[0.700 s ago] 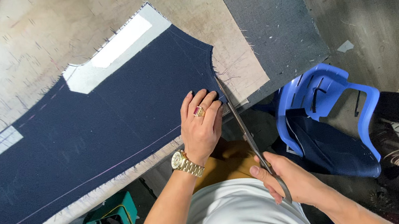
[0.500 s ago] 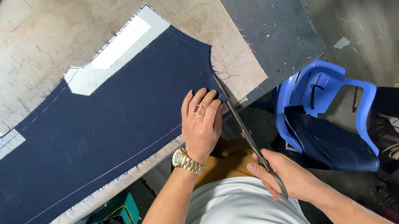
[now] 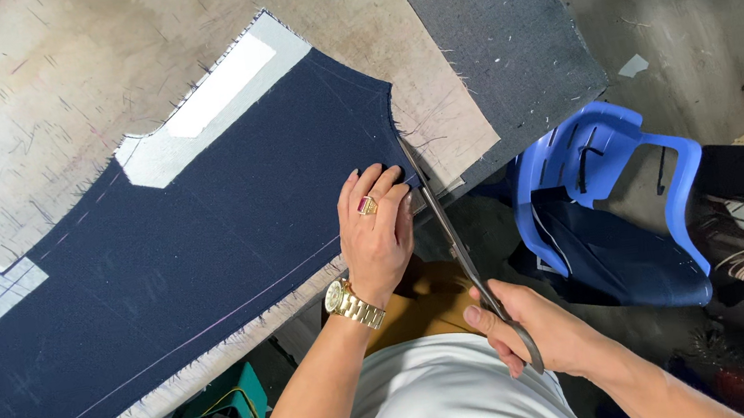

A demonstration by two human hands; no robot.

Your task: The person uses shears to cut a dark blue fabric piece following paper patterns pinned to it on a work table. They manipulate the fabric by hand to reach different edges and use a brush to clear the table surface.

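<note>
- Scuffed, pale surface is carrying navy cloth, spreading leftward.
- Left hand is lying flat, fingers spread, pressing the cloth's right edge.
- Right hand is gripping scissors, blades reaching along that edge.
- Blue chair is standing rightward.

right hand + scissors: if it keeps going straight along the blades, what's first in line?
Most likely the navy fabric: the scissors in the right hand point up along its right edge, tips beside the left hand pressing it flat. Beyond lies bare worn table.
</note>
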